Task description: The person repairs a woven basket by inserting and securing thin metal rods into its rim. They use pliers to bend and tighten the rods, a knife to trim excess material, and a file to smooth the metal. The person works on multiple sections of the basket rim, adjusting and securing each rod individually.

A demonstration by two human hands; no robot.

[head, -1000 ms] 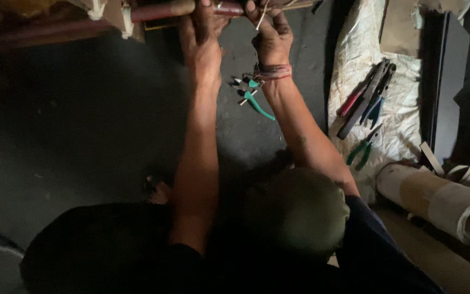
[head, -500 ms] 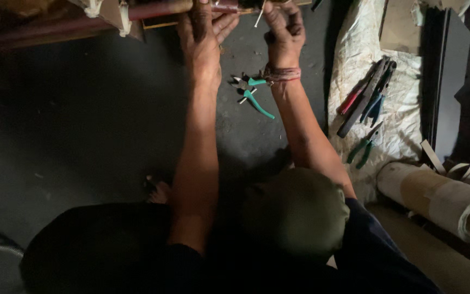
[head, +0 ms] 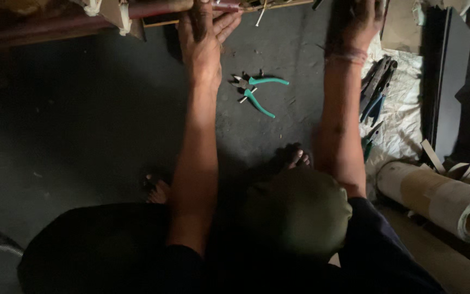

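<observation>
My left hand (head: 205,41) reaches forward and grips a reddish rod (head: 156,8) that lies across a wooden frame at the top edge. My right hand (head: 356,22) is off to the right, apart from the rod, in deep shadow at the top edge; whether it holds anything is hidden. A band of thread circles its wrist. Between my forearms, green-handled pliers (head: 259,92) lie on the dark floor, touched by neither hand.
A white sack (head: 403,125) on the right carries several hand tools (head: 377,87). A rolled sheet of card (head: 441,196) lies at the lower right. My feet (head: 159,190) and a green-clad knee (head: 300,215) are below the arms. Dark boards stand along the right.
My right hand has left the rod and swung out to the right. My left hand keeps its grip on the rod. The pliers now lie uncovered between my arms.
</observation>
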